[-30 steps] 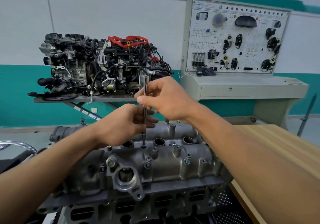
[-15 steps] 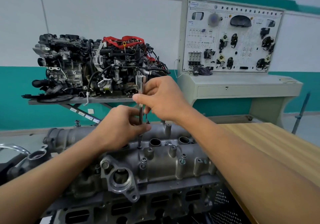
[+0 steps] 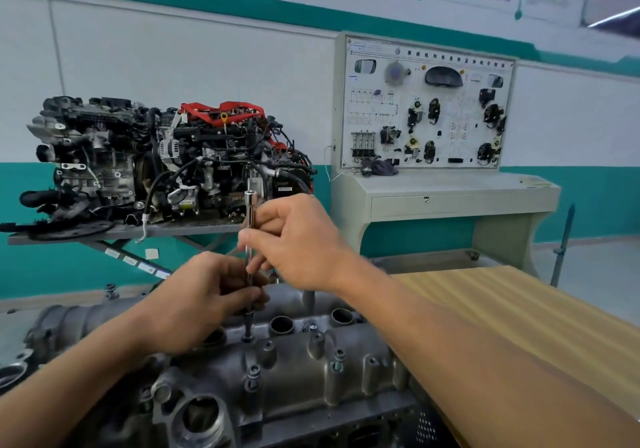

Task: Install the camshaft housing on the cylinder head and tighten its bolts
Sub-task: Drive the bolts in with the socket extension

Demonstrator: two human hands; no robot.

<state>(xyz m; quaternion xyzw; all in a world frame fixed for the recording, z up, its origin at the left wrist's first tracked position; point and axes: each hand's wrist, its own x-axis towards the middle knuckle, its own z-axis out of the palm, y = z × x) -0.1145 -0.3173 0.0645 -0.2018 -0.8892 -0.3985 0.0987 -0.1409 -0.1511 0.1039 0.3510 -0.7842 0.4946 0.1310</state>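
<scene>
The grey cast camshaft housing lies on the cylinder head low in the head view. Several bolts stand in its bosses. A long chrome extension bar stands upright, its lower socket end on a bolt at the housing's middle. My right hand pinches the bar's upper part with curled fingers. My left hand grips its lower part just above the housing.
A complete engine sits on a stand behind, at the left. A white training panel on a console stands at the back right. A wooden tabletop runs along the right.
Both hands keep hold of the bar. My right hand's fingers have shifted slightly on the upper shaft. The camera has tilted up a little, so the housing sits lower in view.
</scene>
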